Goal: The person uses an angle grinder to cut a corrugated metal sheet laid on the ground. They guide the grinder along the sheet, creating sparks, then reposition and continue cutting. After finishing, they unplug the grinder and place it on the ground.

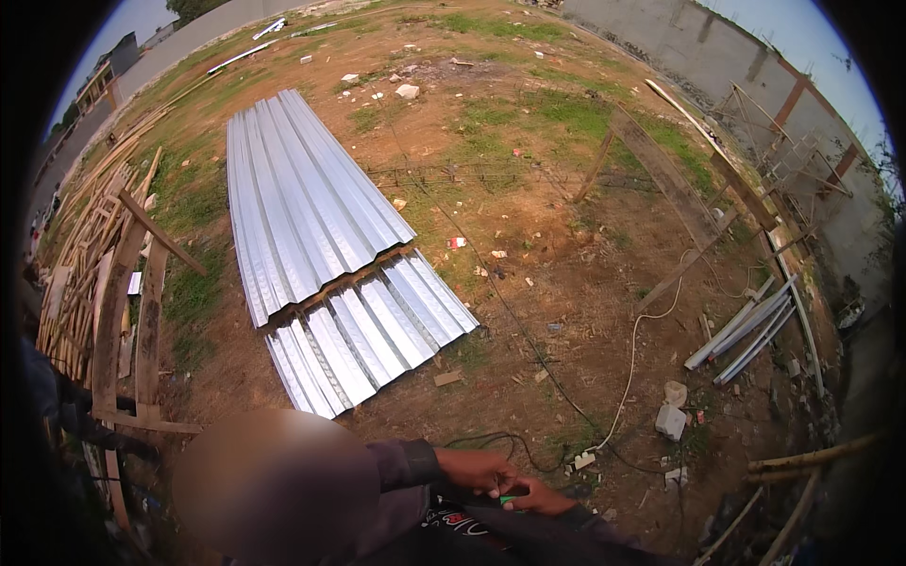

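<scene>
My left hand [475, 469] reaches in from a dark sleeve at the bottom middle, its fingers curled inward. My right hand [540, 495] meets it from the other side, thumb and fingers closed. Between the two hands shows a sliver of a small green thing [508, 499], which seems to be in my right fingers; its kind is hidden. What the left fingers hold, if anything, cannot be made out. Both hands are close to a dark shirt [462, 528] with a red and white print. A blurred round shape [274, 486] covers the area left of my left sleeve.
Ribbed metal roofing sheets [311, 208] lie on the earth ahead. At left are stacked bamboo poles [94, 255] and a timber frame [118, 311]. Metal tubes [746, 325], a pale cable [634, 354] and a white block [671, 422] lie at right. A grey wall [698, 57] stands behind.
</scene>
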Action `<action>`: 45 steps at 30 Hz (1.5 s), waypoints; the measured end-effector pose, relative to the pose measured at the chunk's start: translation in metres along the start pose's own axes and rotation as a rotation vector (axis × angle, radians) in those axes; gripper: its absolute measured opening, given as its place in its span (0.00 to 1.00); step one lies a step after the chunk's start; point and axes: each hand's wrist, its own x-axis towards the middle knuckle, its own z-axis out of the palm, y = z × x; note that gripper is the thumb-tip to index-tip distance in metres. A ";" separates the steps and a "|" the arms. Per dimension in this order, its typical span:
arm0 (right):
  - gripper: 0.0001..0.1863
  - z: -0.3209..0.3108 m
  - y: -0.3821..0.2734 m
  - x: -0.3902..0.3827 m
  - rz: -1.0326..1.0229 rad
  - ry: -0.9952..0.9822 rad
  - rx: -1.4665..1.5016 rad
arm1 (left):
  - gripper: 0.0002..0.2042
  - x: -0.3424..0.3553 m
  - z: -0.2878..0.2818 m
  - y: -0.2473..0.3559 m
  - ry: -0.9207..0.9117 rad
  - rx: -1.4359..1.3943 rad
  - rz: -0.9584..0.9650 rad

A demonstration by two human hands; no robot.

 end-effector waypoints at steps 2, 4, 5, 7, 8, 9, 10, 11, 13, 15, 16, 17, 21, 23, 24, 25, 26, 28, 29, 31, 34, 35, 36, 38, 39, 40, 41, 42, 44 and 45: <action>0.24 0.006 0.009 0.007 -0.025 0.044 0.000 | 0.05 -0.003 -0.005 -0.013 -0.063 -0.008 -0.070; 0.25 0.003 0.016 0.009 -0.032 0.063 -0.042 | 0.07 -0.005 -0.009 -0.024 -0.111 -0.017 -0.126; 0.26 0.000 0.018 0.008 -0.026 0.062 -0.084 | 0.07 -0.003 -0.007 -0.024 -0.107 -0.031 -0.109; 0.28 -0.011 0.014 0.005 -0.006 0.003 -0.224 | 0.08 0.000 -0.002 -0.022 -0.099 -0.064 -0.081; 0.29 -0.019 0.005 0.005 0.004 -0.067 -0.321 | 0.08 0.001 0.000 -0.027 -0.065 -0.008 -0.042; 0.30 -0.024 0.000 0.006 0.014 -0.138 -0.420 | 0.08 0.005 0.001 -0.034 -0.029 0.049 -0.002; 0.31 -0.026 0.002 0.006 0.021 -0.143 -0.398 | 0.08 0.009 0.003 -0.036 0.001 0.101 0.048; 0.32 -0.029 0.003 0.006 0.030 -0.151 -0.378 | 0.07 0.010 0.004 -0.038 0.014 0.093 0.035; 0.32 -0.036 0.007 0.008 0.027 -0.147 -0.188 | 0.07 0.009 0.003 -0.037 0.055 0.068 0.018; 0.32 -0.040 0.021 0.006 0.028 -0.135 0.143 | 0.07 0.002 -0.001 -0.040 0.062 0.090 -0.060; 0.32 -0.045 0.025 0.004 0.044 -0.095 0.206 | 0.07 -0.004 0.000 -0.041 0.082 0.085 -0.100; 0.32 -0.054 0.027 0.004 0.070 -0.060 0.260 | 0.07 -0.013 -0.001 -0.033 0.097 0.011 -0.118; 0.32 -0.084 0.090 0.055 0.235 0.169 0.086 | 0.13 0.012 -0.008 -0.133 0.562 0.557 -0.218; 0.32 -0.099 0.117 0.088 0.331 0.235 -0.108 | 0.14 0.015 -0.003 -0.198 0.654 0.658 -0.348; 0.32 -0.097 0.111 0.099 0.369 0.229 -0.190 | 0.14 0.015 0.001 -0.218 0.668 0.623 -0.347; 0.32 -0.087 0.097 0.108 0.388 0.204 -0.262 | 0.14 0.012 0.006 -0.228 0.695 0.603 -0.343; 0.32 -0.075 0.082 0.119 0.388 0.169 -0.314 | 0.14 0.005 0.009 -0.231 0.719 0.586 -0.347; 0.32 -0.050 0.047 0.143 0.378 0.101 -0.419 | 0.14 -0.005 0.008 -0.232 0.780 0.564 -0.333; 0.32 -0.038 0.031 0.157 0.373 0.064 -0.472 | 0.14 -0.011 0.005 -0.233 0.814 0.559 -0.324; 0.32 -0.006 0.009 0.187 0.366 -0.011 -0.561 | 0.14 -0.031 0.002 -0.238 0.888 0.541 -0.317; 0.31 0.048 -0.018 0.232 0.342 -0.095 -0.667 | 0.14 -0.076 -0.007 -0.241 0.989 0.537 -0.306; 0.31 0.070 -0.023 0.250 0.339 -0.126 -0.699 | 0.14 -0.098 -0.009 -0.247 1.022 0.527 -0.314; 0.31 0.092 -0.026 0.266 0.338 -0.152 -0.728 | 0.14 -0.118 -0.008 -0.252 1.058 0.519 -0.313; 0.31 0.132 -0.033 0.295 0.325 -0.168 -0.775 | 0.14 -0.158 -0.007 -0.262 1.110 0.519 -0.316; 0.31 0.156 -0.034 0.310 0.324 -0.185 -0.801 | 0.14 -0.184 -0.003 -0.270 1.138 0.498 -0.326; 0.31 0.174 -0.037 0.318 0.327 -0.193 -0.823 | 0.14 -0.200 0.003 -0.271 1.160 0.487 -0.328; 0.31 0.195 -0.039 0.330 0.323 -0.203 -0.840 | 0.14 -0.223 0.011 -0.276 1.182 0.475 -0.341; 0.31 0.218 -0.040 0.344 0.313 -0.222 -0.859 | 0.14 -0.251 0.017 -0.285 1.207 0.467 -0.359; 0.31 0.255 -0.042 0.362 0.303 -0.250 -0.881 | 0.14 -0.294 0.038 -0.295 1.243 0.441 -0.394; 0.31 0.271 -0.047 0.371 0.300 -0.265 -0.896 | 0.14 -0.314 0.046 -0.298 1.262 0.428 -0.409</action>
